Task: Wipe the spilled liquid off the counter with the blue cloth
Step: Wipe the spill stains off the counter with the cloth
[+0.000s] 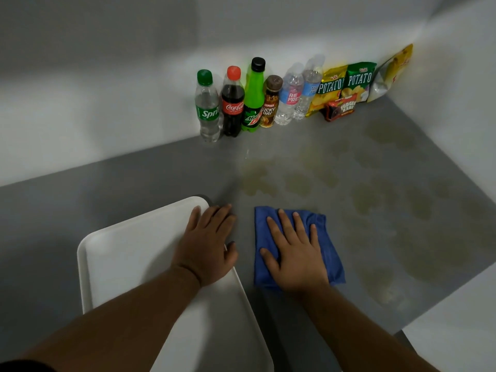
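The right hand [295,253] lies flat, palm down, fingers spread, pressed on the blue cloth [331,253]; it does not grip the cloth. The left hand [208,245] lies flat and open across the near-right edge of a white tray [128,259], fingertips reaching onto the worktop [107,183]. The two hands are apart, with a strip of bare surface between them. The cloth lies folded on the grey worktop, right of the tray and just short of the spilled liquid [375,200]. The spill shows as pale yellowish patches spread over the right half of the surface, from beyond the cloth to the far corner and along the right edge. The worktop is smooth, grey and slightly glossy, bounded by plain white walls at the back and right. Along the back wall stands a row of bottles [241,100]: clear soda, cola, green soda, a brown coffee drink and two water bottles. Snack bags [346,87] lean in the corner just beside them.
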A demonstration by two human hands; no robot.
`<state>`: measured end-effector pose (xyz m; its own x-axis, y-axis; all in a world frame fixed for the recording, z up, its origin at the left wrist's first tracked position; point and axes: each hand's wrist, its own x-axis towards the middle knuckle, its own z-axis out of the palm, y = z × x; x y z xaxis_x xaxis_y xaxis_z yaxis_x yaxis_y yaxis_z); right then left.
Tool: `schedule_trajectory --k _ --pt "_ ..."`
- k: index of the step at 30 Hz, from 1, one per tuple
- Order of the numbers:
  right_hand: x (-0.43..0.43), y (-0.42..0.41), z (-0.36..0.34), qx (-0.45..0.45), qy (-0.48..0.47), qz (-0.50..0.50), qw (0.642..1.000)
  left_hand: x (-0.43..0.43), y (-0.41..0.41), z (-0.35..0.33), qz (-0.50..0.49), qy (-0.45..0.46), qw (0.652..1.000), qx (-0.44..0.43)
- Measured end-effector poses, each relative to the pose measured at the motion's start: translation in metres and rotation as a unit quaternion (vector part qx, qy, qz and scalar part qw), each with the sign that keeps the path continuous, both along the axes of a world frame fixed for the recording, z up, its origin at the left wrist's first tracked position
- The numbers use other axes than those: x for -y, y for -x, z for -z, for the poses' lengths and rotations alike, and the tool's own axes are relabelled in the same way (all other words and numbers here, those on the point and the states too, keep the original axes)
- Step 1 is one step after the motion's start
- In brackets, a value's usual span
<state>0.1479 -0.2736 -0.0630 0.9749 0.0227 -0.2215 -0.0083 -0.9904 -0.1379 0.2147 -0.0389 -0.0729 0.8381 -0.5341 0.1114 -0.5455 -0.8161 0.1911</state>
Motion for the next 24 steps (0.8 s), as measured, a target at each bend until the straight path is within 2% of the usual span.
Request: schedule_trajectory --k 5,8,13,15,20,24 --pt "0.030 0.037 -0.004 -0.006 -0.012 -0.101 0.995 -0.001 0.006 0.001 0.006 0.005 1.000 0.008" --pt "0.038 0.027 -0.003 0.001 -0.003 -0.073 0.997 -0.001 0.006 0.001 0.003 0.002 1.000 0.002" --pt "-0.001 -0.010 -0.001 -0.001 0.010 0.007 1.000 -0.002 0.005 0.001 0.004 -0.004 1.000 -0.002" --pt "-0.010 -0.007 0.000 0.006 -0.007 -0.002 1.000 -0.002 0.005 0.001 0.003 0.001 1.000 -0.003" --pt "0.018 0.014 0.001 0.010 -0.019 -0.099 0.995 -0.003 0.003 0.003 0.003 0.022 1.000 0.004" --pt "0.021 -0.009 -0.002 0.012 -0.003 -0.073 0.997 -0.001 0.000 0.003 -0.002 0.044 0.999 0.015"
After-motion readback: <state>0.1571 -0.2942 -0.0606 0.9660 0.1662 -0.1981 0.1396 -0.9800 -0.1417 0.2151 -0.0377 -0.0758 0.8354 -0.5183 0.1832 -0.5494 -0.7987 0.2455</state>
